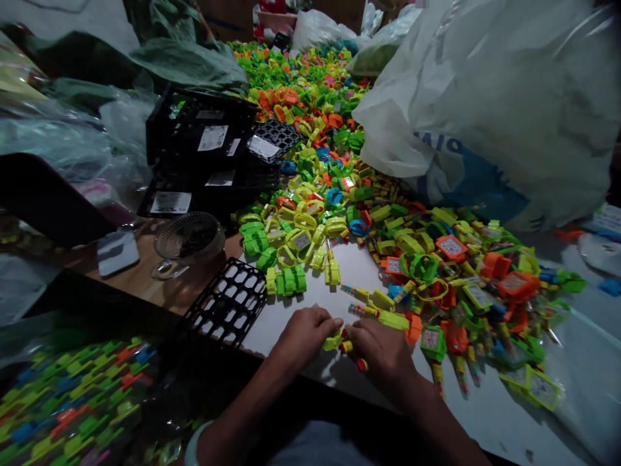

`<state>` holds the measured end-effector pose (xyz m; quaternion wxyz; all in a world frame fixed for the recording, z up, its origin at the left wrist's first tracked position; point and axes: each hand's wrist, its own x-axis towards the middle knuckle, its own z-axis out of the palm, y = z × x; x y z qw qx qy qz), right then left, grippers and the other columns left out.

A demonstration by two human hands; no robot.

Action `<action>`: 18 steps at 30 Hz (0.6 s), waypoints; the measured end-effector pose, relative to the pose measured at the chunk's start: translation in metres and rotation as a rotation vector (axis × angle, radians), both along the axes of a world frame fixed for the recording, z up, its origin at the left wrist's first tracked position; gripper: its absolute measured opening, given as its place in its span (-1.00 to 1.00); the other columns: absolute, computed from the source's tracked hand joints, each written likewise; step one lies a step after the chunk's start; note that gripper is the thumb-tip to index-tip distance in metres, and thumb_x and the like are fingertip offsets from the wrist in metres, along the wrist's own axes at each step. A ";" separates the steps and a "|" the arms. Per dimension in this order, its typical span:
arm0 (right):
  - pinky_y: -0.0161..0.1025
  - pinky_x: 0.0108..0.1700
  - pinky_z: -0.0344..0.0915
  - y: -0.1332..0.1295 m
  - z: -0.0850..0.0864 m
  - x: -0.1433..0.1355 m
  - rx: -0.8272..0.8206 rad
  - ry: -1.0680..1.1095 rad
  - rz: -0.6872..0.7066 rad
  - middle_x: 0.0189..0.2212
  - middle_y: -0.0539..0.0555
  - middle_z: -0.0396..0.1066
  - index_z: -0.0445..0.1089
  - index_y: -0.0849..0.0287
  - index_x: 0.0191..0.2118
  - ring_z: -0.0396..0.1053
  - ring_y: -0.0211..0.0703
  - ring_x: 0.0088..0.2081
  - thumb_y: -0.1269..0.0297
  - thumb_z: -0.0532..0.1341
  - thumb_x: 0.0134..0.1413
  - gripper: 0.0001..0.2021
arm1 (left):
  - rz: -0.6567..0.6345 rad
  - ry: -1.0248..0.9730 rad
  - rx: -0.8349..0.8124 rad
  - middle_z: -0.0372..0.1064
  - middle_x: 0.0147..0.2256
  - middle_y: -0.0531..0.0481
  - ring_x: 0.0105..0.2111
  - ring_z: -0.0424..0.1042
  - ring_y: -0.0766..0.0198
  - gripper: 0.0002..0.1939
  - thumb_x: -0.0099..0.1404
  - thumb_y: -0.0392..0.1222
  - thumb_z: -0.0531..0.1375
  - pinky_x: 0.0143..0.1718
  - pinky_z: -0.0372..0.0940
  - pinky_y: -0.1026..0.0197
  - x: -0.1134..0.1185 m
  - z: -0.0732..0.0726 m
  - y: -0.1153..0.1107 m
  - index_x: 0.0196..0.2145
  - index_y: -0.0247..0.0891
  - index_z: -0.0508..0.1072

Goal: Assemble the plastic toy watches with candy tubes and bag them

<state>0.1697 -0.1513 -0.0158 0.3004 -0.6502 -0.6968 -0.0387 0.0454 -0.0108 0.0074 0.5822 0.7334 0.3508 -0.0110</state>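
Note:
Close together over the front of the white work surface (315, 310), my two hands meet. My left hand (303, 336) pinches a small yellow-green plastic piece (332, 341), which looks like part of a toy watch. Fingers closed, my right hand (381, 353) grips a thin tube with a red and yellow end (360, 364). The fingers partly hide where the two pieces come together. Just beyond my right hand lie yellow toy watches with candy-filled tubes (363, 310). A row of green and yellow toy watches (286, 281) lies beyond my left hand.
A black grid tray (228, 301) lies at left, near a glass dish (189, 239) and stacked black trays (204, 149). Heaped toy watches (301, 84) stretch back, with another pile (466, 278) at right. A big white plastic bag (495, 97) stands behind. Filled rows (72, 401) sit lower left.

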 end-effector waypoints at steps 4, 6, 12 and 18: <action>-0.27 -0.48 0.01 -0.005 -0.005 -0.006 0.029 -0.090 0.093 -0.57 -0.03 0.25 0.26 0.19 -0.35 0.17 -0.25 -0.52 0.51 0.07 0.17 -0.89 | -0.103 0.096 -0.056 0.16 -0.65 0.13 -0.56 0.18 0.33 -0.65 0.09 0.07 0.11 -0.51 0.02 0.25 0.001 -0.009 0.003 -0.65 -0.25 0.32; -0.26 -0.49 0.02 -0.005 -0.007 -0.008 0.037 -0.071 0.099 -0.58 -0.03 0.25 0.24 0.19 -0.38 0.17 -0.25 -0.54 0.51 0.07 0.16 -0.87 | -0.124 0.119 -0.072 0.16 -0.65 0.13 -0.56 0.17 0.32 -0.64 0.08 0.09 0.12 -0.50 0.02 0.24 0.003 -0.014 0.002 -0.65 -0.25 0.31; -0.23 -0.22 0.32 -0.018 0.010 0.031 0.041 -0.066 -0.058 -0.31 0.12 0.47 0.32 0.20 -0.07 0.40 -0.16 -0.26 0.49 0.07 0.20 -0.78 | 0.015 -0.041 0.058 0.30 -0.54 0.08 -0.47 0.29 0.29 -0.51 0.30 0.18 -0.07 -0.40 0.14 0.25 0.008 -0.005 0.002 -0.51 -0.24 0.37; 0.14 0.06 0.19 -0.026 0.054 0.094 0.232 -0.183 -0.710 -0.06 0.25 0.39 0.37 0.18 0.04 0.30 0.13 0.02 0.21 0.00 0.26 -0.65 | 0.444 -0.229 0.507 0.40 -0.28 0.01 -0.25 0.38 0.26 -0.72 0.35 0.01 0.04 -0.17 0.23 0.22 -0.013 0.006 0.030 -0.25 -0.19 0.45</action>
